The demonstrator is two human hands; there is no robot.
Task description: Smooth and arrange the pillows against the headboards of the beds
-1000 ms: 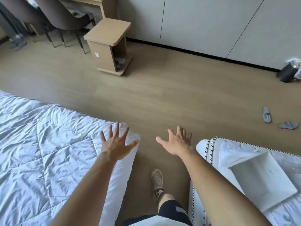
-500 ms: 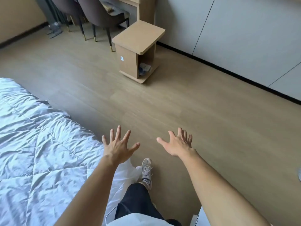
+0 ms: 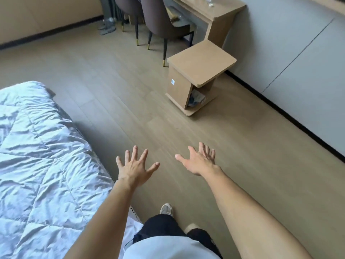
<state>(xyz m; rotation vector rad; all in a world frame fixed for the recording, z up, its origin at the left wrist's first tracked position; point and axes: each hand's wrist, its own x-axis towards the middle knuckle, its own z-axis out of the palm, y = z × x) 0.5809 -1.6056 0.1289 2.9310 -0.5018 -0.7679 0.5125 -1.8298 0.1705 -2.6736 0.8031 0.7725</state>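
Note:
A bed with a crumpled white quilt (image 3: 37, 165) fills the left side of the view; only its foot end shows. No pillow or headboard is visible. My left hand (image 3: 135, 168) is stretched out over the floor just past the bed's corner, fingers spread, holding nothing. My right hand (image 3: 199, 161) reaches forward over bare wooden floor, palm turned inward, fingers apart and empty. My legs and shoes show at the bottom centre.
A small wooden side table (image 3: 197, 75) stands on the floor ahead to the right. Behind it are a wooden desk (image 3: 214, 14) and dark chairs (image 3: 160, 21). Grey wall panels (image 3: 298, 53) run along the right. Slippers (image 3: 106, 29) lie at the far wall.
The view has swung left: the second bed at the right and the slippers there have left the frame, the side table has shifted right. Both hands stay open and outstretched.

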